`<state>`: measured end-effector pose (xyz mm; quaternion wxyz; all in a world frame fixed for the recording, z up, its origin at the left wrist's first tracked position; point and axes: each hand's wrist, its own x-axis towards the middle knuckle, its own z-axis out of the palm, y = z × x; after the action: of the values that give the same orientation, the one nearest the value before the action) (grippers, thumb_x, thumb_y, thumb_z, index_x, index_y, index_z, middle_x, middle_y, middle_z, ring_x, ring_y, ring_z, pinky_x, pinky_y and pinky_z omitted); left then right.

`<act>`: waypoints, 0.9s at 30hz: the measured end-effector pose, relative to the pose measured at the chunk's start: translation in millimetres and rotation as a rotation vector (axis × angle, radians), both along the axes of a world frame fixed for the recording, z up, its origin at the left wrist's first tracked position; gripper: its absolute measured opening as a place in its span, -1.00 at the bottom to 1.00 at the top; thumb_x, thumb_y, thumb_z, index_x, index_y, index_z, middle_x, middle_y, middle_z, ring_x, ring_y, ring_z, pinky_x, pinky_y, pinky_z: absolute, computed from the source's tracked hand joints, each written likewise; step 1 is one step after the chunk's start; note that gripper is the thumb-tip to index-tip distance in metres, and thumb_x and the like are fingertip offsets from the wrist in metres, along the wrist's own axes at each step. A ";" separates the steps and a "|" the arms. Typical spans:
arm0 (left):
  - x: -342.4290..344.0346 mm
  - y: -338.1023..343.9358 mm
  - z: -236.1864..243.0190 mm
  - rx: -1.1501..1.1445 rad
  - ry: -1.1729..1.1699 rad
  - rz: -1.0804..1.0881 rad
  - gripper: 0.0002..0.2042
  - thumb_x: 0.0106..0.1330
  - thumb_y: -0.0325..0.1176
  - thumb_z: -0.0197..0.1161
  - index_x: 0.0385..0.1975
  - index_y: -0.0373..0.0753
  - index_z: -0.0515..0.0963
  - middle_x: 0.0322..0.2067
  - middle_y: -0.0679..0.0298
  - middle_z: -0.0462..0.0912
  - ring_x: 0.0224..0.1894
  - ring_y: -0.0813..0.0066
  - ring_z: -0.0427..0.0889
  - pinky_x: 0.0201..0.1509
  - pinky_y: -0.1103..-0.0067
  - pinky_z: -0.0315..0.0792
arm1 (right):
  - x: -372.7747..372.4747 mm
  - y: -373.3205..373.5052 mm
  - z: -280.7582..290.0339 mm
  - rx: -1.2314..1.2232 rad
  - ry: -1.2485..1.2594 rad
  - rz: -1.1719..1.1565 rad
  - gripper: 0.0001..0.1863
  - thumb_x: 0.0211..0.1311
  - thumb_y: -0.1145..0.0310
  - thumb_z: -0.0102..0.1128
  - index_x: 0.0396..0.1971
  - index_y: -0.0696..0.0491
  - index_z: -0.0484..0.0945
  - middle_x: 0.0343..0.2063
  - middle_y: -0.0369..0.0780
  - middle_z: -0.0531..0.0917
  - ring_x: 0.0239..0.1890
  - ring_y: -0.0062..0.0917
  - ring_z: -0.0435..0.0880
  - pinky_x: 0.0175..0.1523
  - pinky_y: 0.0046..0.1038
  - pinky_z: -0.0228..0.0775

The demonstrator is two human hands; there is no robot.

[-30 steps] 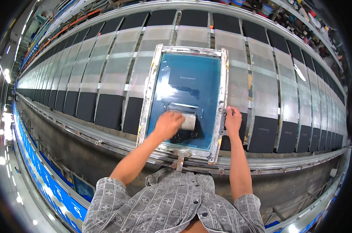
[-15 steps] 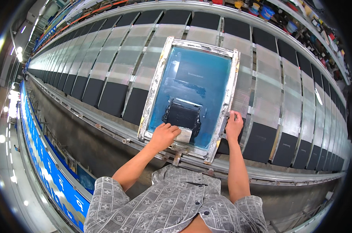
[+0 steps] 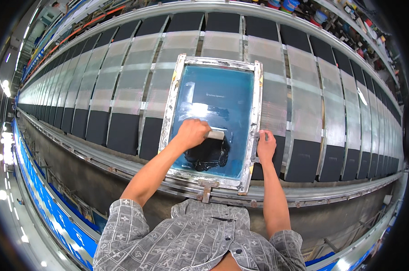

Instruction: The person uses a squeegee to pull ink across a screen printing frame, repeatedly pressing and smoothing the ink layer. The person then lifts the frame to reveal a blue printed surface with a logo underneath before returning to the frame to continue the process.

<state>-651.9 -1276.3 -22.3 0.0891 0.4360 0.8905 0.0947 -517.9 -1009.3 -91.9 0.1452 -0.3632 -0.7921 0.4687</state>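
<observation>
A screen-printing frame (image 3: pixel 169 108) with worn, whitish edges and blue mesh (image 3: pixel 233 90) lies across the dark-and-grey boards in front of me. My left hand (image 3: pixel 193 134) is closed around the pale handle of a squeegee (image 3: pixel 216 134), over the middle of the mesh. Its blade is mostly hidden by the hand and dark ink. Wet black ink (image 3: pixel 206 156) is spread on the mesh just nearer to me. At the frame's right side, my right hand (image 3: pixel 266 147) has its fingers bent together at the edge, beside a small metal bracket (image 3: pixel 254 159).
A long row of flat boards (image 3: pixel 306 104), dark at both ends, curves away left and right. A metal rail (image 3: pixel 299 198) runs along the near side, with a bracket (image 3: pixel 207 189) below the frame. Buckets (image 3: pixel 290 5) stand at the far upper right.
My left hand has carried the squeegee away from me, from the near end of the mesh to its middle. The ink now lies on the near side of it. My right hand stays at the frame.
</observation>
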 end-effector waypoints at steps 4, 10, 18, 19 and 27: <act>-2.7 2.9 -1.2 -0.014 0.004 -0.045 -0.72 -0.08 -0.44 0.41 -0.30 -0.08 0.71 -0.32 0.33 0.72 -0.28 0.22 0.70 -0.22 0.30 0.57 | 2.2 1.1 -5.5 -0.009 -0.015 -0.005 -0.70 0.36 0.16 0.17 -0.20 0.11 0.64 -0.37 -0.04 0.71 -0.25 -0.20 0.71 -0.08 -0.27 0.47; 69.7 -22.1 -3.1 -0.041 -0.052 -0.096 -0.73 -0.09 -0.45 0.33 -0.31 -0.07 0.71 -0.37 0.34 0.69 -0.32 0.28 0.69 -0.25 0.37 0.58 | 3.8 3.5 -3.3 -0.015 -0.025 -0.020 -0.70 0.36 0.16 0.17 -0.22 0.12 0.63 -0.38 -0.05 0.71 -0.27 -0.23 0.71 -0.08 -0.28 0.46; 35.9 -11.2 10.6 -0.043 -0.043 -0.020 -0.71 -0.08 -0.42 0.41 -0.27 -0.06 0.71 -0.36 0.28 0.71 -0.29 0.16 0.70 -0.25 0.28 0.56 | -0.1 6.8 -11.9 0.000 0.016 -0.019 -0.68 0.36 0.14 0.16 -0.21 0.12 0.63 -0.38 -0.05 0.71 -0.25 -0.21 0.71 -0.07 -0.27 0.46; 21.7 -6.1 8.1 -0.011 -0.043 -0.005 -0.71 -0.08 -0.44 0.41 -0.27 -0.06 0.71 -0.35 0.28 0.71 -0.26 0.17 0.69 -0.22 0.28 0.56 | -0.4 5.2 -10.8 -0.011 0.005 -0.020 -0.68 0.35 0.14 0.17 -0.21 0.12 0.64 -0.38 -0.05 0.71 -0.24 -0.20 0.71 -0.07 -0.27 0.46; 102.8 -39.1 -11.9 0.194 0.209 0.001 -0.59 -0.03 -0.46 0.29 -0.08 -0.18 0.62 -0.10 0.30 0.66 -0.21 0.34 0.59 -0.13 0.40 0.45 | -7.3 13.4 -1.1 -0.056 -0.087 -0.024 -0.68 0.33 0.15 0.21 -0.18 0.11 0.66 -0.34 0.00 0.72 -0.21 -0.16 0.71 -0.06 -0.26 0.46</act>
<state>-549.0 -1315.4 -34.3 -0.0465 0.4495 0.8819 0.1344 -525.2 -995.9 -93.0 0.1060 -0.3967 -0.7797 0.4727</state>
